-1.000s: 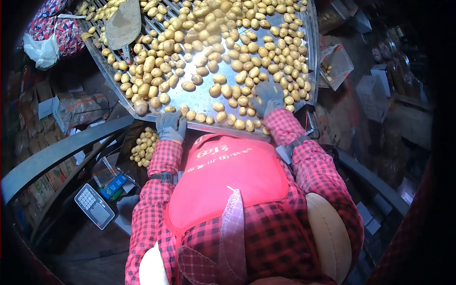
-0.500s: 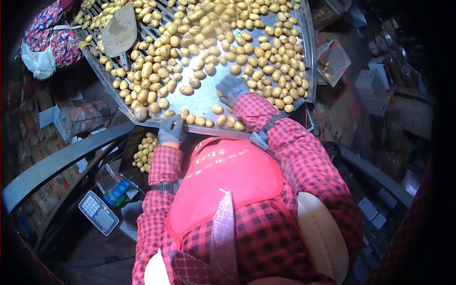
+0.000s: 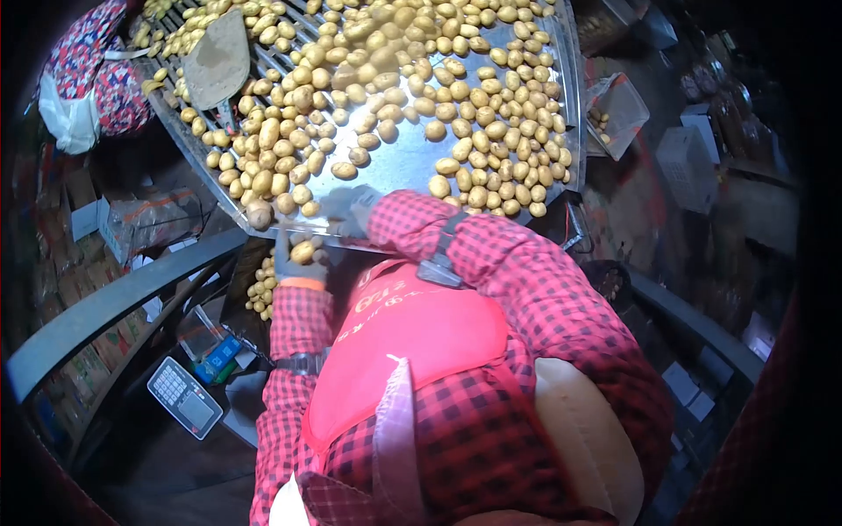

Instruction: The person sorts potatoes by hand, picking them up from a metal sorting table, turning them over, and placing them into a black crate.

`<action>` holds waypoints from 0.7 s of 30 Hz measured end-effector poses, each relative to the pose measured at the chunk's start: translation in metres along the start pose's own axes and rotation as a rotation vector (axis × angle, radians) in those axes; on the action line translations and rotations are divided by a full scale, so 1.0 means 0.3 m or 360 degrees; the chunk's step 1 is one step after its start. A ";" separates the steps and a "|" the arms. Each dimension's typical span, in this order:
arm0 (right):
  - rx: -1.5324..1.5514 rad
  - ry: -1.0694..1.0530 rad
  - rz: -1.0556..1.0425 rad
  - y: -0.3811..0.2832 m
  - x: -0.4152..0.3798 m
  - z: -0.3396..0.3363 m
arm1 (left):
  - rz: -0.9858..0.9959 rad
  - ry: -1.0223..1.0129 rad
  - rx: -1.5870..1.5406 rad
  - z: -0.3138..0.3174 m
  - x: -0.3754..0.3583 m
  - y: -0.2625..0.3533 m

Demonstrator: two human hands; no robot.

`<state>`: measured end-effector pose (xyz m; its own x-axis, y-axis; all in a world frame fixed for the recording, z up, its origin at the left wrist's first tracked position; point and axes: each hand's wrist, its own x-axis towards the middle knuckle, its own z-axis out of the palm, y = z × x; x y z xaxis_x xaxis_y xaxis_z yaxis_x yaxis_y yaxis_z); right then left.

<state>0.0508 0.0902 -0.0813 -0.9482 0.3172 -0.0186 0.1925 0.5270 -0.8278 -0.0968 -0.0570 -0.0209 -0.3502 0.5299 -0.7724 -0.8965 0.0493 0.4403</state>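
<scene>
A worker in a red checked shirt and red apron leans over a steel sorting bench heaped with small potatoes. The gloved left hand waits cupped open just below the bench's near lip, one potato lying in the palm; the gloved right hand reaches across to the same edge, fingers spread flat and gripping nothing, beside the stragglers at the rim. Done well, this sweep wants the cupped hand tucked tight under the lip, so nothing rolls past, and the other drawing only a few potatoes at a time. Directly beneath, more potatoes sit in a dark crate. A flat scoop rests on the bench's far left. The room is dim and crowded: a weighing scale on the floor, cardboard boxes at left, a clear bag at right.
</scene>
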 end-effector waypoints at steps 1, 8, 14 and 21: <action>-0.0254 -0.0190 -0.0197 0.000 -0.011 0.002 | 0.0038 0.0135 0.0027 0.009 -0.009 0.000; -0.0568 -0.0286 -0.0331 0.023 -0.196 -0.130 | 0.0005 0.0245 0.0088 -0.014 0.036 -0.015; -0.0893 0.0048 -0.0302 0.167 -0.473 -0.303 | 0.0101 0.0343 0.0231 0.074 0.099 -0.028; -0.1286 0.0539 0.0973 0.517 -0.491 -0.813 | 0.0001 0.0444 0.0636 0.134 0.121 -0.051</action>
<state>0.2819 0.3174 -0.0702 -0.5381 0.8417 -0.0451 0.8400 0.5311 -0.1111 -0.0849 -0.0045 -0.0372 -0.4592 0.2856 -0.8412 -0.7409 0.3994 0.5400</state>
